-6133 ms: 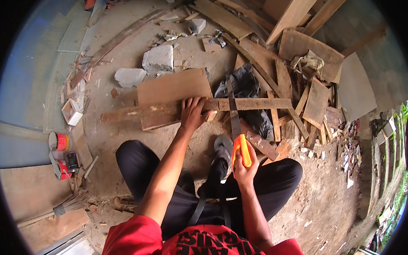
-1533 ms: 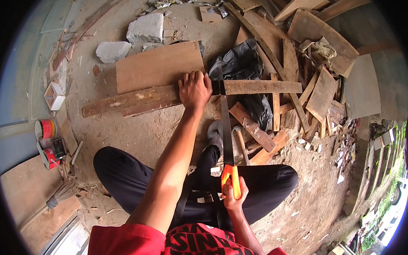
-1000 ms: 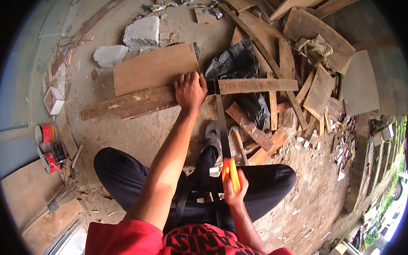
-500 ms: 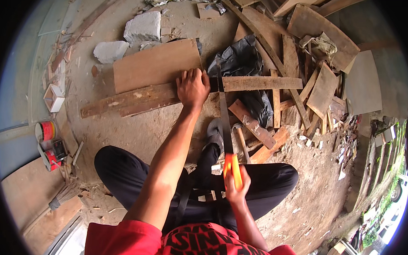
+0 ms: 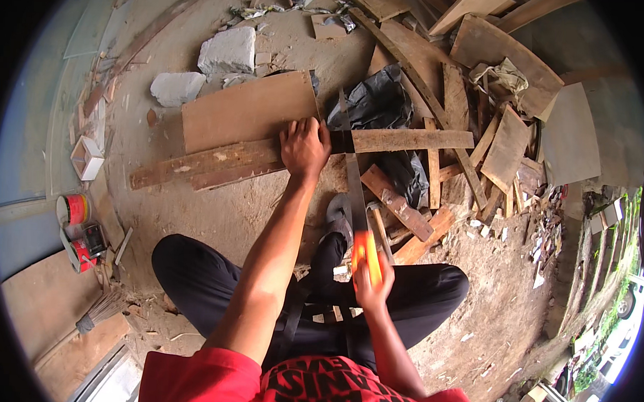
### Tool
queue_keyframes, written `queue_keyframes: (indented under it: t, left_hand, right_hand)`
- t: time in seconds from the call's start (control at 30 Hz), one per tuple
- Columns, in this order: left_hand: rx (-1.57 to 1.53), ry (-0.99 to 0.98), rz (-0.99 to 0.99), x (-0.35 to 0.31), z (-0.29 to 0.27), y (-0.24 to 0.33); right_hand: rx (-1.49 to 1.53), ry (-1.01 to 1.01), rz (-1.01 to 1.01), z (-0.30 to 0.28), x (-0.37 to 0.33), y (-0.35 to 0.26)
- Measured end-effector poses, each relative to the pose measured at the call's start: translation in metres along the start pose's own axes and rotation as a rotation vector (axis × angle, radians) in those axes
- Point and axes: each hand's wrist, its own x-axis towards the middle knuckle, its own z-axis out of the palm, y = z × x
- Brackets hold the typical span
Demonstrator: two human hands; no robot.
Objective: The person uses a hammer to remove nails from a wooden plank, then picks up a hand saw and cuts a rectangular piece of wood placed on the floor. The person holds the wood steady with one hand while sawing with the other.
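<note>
We list one plank (image 5: 413,140), seemingly stiff, under our left hand (image 5: 306,147) (fingers bent, clasp hidden), best pinned beside the blade (image 5: 353,170); and one saw (image 5: 359,211), likely springy, running forward from the orange handle (image 5: 364,244) our right hand (image 5: 373,288) encircles.

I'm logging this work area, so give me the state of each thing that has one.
Left hand: resting on the plank
Right hand: closed on the handsaw
Handsaw: blade crossing the plank
Plank: cut depth unclear
Hammer: lying unheld
Black plastic sheet: crumpled
White box: open
</note>
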Motion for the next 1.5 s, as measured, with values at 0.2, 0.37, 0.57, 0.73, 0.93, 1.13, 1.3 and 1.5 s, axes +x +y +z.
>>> queue_keyframes:
  t: [0.2, 0.37, 0.57, 0.73, 0.93, 1.13, 1.3, 1.5]
  left_hand:
    - [0.029, -0.021, 0.048, 0.001, -0.005, -0.004]
    - [-0.13, -0.155, 0.234, -0.004, -0.028, -0.008]
    - [-0.234, -0.202, 0.395, -0.021, -0.035, -0.047]
    - [-0.243, -0.178, 0.366, -0.047, -0.047, -0.033]
    - [-0.27, -0.215, 0.364, -0.032, -0.05, -0.037]
    - [-0.202, -0.224, 0.279, -0.016, -0.032, -0.031]
    - [-0.077, -0.267, 0.243, 0.0, -0.015, -0.012]
    - [-0.079, -0.299, 0.133, 0.002, -0.013, -0.012]
  right_hand:
    - [0.045, 0.047, -0.174, 0.053, 0.1, -0.029]
    - [0.098, 0.057, -0.095, 0.048, 0.107, -0.013]
    - [0.227, 0.023, -0.061, 0.046, 0.105, -0.014]
    - [0.029, 0.039, -0.21, 0.042, 0.073, -0.02]
    - [0.013, -0.084, -0.151, 0.045, 0.074, -0.039]
    - [0.13, -0.07, -0.13, 0.047, 0.084, -0.038]
    - [0.027, -0.056, -0.089, 0.046, 0.084, -0.041]
    - [0.0, -0.047, 0.003, 0.02, 0.035, -0.022]
